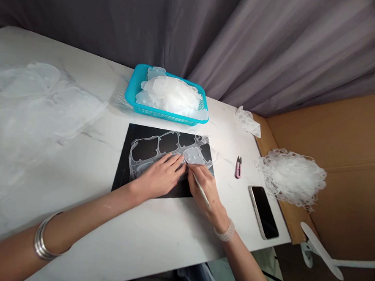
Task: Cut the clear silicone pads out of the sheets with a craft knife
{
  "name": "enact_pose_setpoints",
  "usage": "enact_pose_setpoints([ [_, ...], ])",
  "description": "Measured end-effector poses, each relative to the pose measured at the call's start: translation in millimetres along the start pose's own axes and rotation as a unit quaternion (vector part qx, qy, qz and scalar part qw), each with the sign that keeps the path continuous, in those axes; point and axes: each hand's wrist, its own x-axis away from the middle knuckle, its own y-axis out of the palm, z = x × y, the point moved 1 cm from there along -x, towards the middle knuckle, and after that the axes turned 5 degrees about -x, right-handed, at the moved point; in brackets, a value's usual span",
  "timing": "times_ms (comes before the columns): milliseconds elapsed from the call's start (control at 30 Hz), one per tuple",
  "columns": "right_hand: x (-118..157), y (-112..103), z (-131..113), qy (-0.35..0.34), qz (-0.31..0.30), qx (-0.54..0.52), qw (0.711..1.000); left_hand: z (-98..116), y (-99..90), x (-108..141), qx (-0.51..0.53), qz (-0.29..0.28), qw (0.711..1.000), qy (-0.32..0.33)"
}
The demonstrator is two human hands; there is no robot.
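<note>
A clear plastic sheet (168,142) with several outlined sections lies on a black mat (122,166). Some sections are open gaps with black showing through; one frosted piece (194,155) with small round dots still sits in its frame. My left hand (163,175) rests flat on the sheet, fingers stretched out toward that piece. In my right hand (205,186) is a slim white pen-like tool (202,190), its tip down at the near left edge of the frosted piece. The tip itself is too small to make out.
Behind the mat stands a turquoise basket (136,86) heaped with frosted pieces (174,95). More clear sheets (50,102) spread across the left. To the right lie pink thread snips (238,168), a phone (263,213), a crumpled scrap (248,121) and a tangled pile of plastic offcuts (293,176).
</note>
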Motion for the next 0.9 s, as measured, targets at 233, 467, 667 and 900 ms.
enact_pose_setpoints([
  [233, -18.8, 9.7, 7.2, -0.028, -0.017, 0.062, 0.998, -0.7, 2.2, 1.8, 0.012, 0.022, 1.000, -0.004],
  [467, -24.7, 10.0, -4.3, -0.059, -0.118, 0.194, 0.972, -0.8, 12.0, 4.6, 0.029, 0.036, 0.999, -0.009],
  [667, -23.7, -10.5, 37.6, 0.122, 0.086, -0.203, 0.968, -3.0, 14.6, 5.8, 0.043, 0.047, 0.998, -0.020],
  [900, 27.4, -121.6, 141.0, 0.293, 0.334, -0.382, 0.811, -3.8, 6.2, 5.4, 0.068, 0.036, 0.997, -0.028],
])
